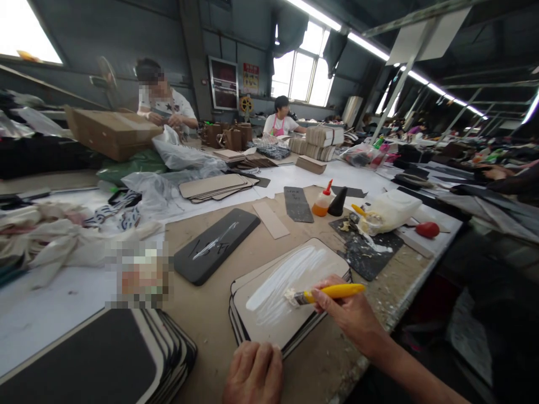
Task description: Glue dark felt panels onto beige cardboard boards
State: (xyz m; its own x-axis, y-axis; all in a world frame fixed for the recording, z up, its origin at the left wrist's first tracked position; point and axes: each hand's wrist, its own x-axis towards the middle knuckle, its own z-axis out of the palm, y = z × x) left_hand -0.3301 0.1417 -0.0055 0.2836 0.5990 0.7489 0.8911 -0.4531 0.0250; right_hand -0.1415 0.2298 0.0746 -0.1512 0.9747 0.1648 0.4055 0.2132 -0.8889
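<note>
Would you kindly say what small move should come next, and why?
Probably draw the brush toward the left hand: the right hand holds it at the top panel, where white streaks run across the middle while the near edge looks bare.

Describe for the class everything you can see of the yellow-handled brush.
The yellow-handled brush has a smooth, rounded handle, apparently plastic or painted wood, a smeared, metallic-looking band and pale, clotted bristles. It lies nearly sideways across the view, bristles leftward. The person's right grip closes round the handle near the band; the bristles appear to touch the white-streaked panel.
</note>
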